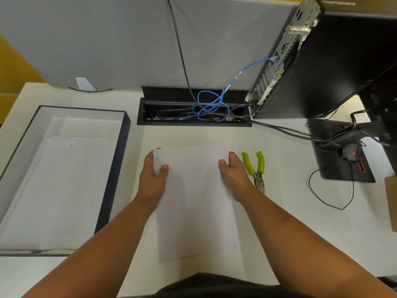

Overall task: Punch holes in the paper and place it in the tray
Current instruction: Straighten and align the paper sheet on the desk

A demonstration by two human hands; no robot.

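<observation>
Along the left edge of the surface (279, 233) sits the tray (111, 179), already holding sheets with punched holes near their top. Just right of it, my left hand (153, 179) pinches the far left corner of the paper (193, 201), thumb on top. My right hand (234, 177) pinches the far right corner the same way. The sheet looks unpunched to me. The green-handled hole punch (255, 168) lies beside my right hand, unheld, so punching and traying are both left.
</observation>
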